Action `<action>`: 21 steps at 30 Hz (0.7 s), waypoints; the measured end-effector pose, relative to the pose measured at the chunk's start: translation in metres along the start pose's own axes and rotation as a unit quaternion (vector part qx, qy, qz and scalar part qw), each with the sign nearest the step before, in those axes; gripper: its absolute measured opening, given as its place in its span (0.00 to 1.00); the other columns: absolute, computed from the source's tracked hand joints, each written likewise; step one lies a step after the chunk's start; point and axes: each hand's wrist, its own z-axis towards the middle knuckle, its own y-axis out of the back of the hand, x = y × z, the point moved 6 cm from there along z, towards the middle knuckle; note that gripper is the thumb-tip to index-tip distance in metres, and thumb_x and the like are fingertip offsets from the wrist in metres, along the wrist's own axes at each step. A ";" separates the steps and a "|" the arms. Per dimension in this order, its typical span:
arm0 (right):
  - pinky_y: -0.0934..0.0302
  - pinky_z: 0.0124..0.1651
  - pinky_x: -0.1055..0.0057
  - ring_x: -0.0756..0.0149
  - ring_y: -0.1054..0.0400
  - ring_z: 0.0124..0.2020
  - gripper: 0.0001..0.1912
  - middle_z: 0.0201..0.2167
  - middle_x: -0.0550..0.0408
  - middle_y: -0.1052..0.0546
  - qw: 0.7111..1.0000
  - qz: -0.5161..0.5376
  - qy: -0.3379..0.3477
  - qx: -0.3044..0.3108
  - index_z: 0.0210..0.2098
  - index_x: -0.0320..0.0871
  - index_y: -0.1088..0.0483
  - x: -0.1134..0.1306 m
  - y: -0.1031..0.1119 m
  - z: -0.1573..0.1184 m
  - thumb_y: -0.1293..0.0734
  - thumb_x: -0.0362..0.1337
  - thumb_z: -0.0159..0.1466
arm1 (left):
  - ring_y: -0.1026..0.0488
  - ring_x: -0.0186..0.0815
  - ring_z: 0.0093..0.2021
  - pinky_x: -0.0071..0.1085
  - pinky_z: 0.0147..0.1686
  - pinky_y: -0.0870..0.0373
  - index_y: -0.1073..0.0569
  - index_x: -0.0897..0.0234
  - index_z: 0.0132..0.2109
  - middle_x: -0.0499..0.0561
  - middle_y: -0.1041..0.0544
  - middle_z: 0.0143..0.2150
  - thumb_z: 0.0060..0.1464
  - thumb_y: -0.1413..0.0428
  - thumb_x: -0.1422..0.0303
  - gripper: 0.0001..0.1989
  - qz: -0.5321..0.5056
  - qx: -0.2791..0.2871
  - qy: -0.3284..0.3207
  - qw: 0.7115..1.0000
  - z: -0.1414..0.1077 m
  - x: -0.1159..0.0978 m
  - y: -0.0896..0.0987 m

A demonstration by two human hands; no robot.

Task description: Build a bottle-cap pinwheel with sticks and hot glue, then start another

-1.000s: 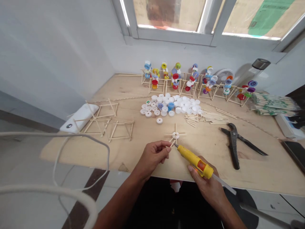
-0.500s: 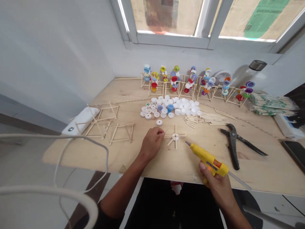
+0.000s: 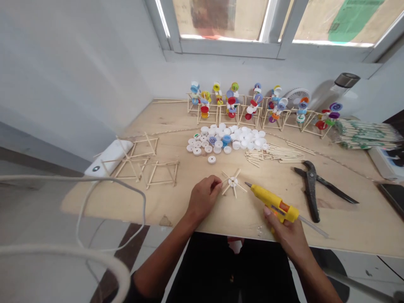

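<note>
A white cap with several short sticks spread out from it like spokes (image 3: pixel 232 182) lies on the wooden table. Just left of it is my left hand (image 3: pixel 204 197), its fingertips pinched together close to the spoke ends; whatever they hold is too small to make out. My right hand (image 3: pixel 288 237) grips a yellow glue gun (image 3: pixel 273 203), whose nozzle points at the spoked cap from the right without touching it. A single white cap (image 3: pixel 211 159) rests above my left hand, in front of a pile of mostly white caps (image 3: pixel 243 136).
Loose short sticks (image 3: pixel 284 153) lie right of the caps, with black pliers (image 3: pixel 312 189) nearer. Stick frames (image 3: pixel 162 173) stand at left beside a white device (image 3: pixel 109 158). Frames with coloured caps (image 3: pixel 232 105) line the back. A cable (image 3: pixel 143 206) hangs at left.
The spoked cap has turned, and the thin stick seen at my left fingertips no longer shows there. The glue gun's nozzle sits slightly nearer the spokes.
</note>
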 end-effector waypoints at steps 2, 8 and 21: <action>0.32 0.42 0.64 0.56 0.28 0.38 0.22 0.34 0.49 0.22 1.000 -0.006 0.002 0.010 0.38 0.41 0.27 0.002 -0.001 0.004 0.32 0.52 0.54 | 0.31 0.34 0.31 0.30 0.32 0.37 0.28 0.63 0.33 0.49 0.26 0.30 0.54 0.50 0.68 0.07 0.061 -0.008 -0.015 0.998 0.002 0.000 0.002; 0.33 0.34 0.68 0.59 0.29 0.33 0.22 0.28 0.52 0.23 0.998 -0.030 -0.021 0.055 0.40 0.40 0.26 -0.005 -0.004 0.010 0.33 0.52 0.56 | 0.30 0.37 0.36 0.33 0.38 0.37 0.28 0.63 0.34 0.51 0.24 0.33 0.55 0.50 0.70 0.06 0.127 -0.006 -0.079 0.989 0.009 -0.004 0.000; 0.32 0.36 0.64 0.55 0.28 0.37 0.29 0.36 0.46 0.21 0.997 -0.044 -0.005 0.062 0.41 0.38 0.27 0.003 -0.009 0.019 0.32 0.57 0.52 | 0.31 0.36 0.36 0.32 0.37 0.37 0.29 0.62 0.33 0.50 0.25 0.33 0.55 0.50 0.71 0.06 0.134 0.021 -0.105 0.985 0.015 -0.004 -0.002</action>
